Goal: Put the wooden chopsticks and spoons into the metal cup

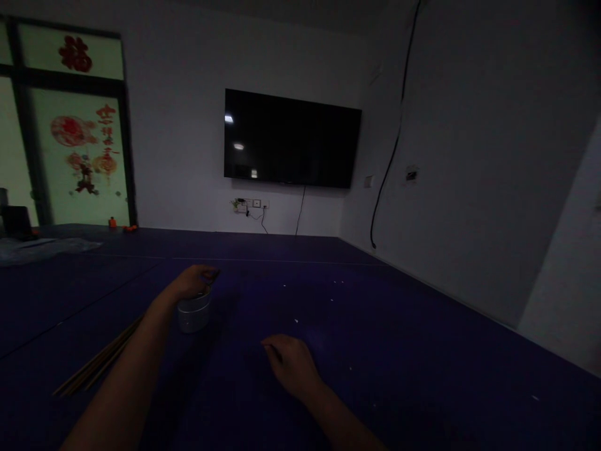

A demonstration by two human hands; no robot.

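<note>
My left hand (191, 282) is over the mouth of a grey cylindrical can (194, 314), its fingers pinched together. A small dark thing (213, 276) shows at its fingertips, too dim to name. The can stands upright on a dark blue surface. A bundle of thin sticks (101, 363) lies to the left of the can, partly behind my left forearm. My right hand (290, 363) is low over the surface, to the right of the can and apart from it. Its fingers are curled closed, and anything inside them is hidden.
Small white scraps (296, 321) are scattered on the dark blue surface (399, 351). Crumpled clear plastic (47, 249) lies at the far left, near small orange objects (113, 222). Walls bound the surface; a television (291, 138) hangs ahead and a black cable (392, 150) hangs at right.
</note>
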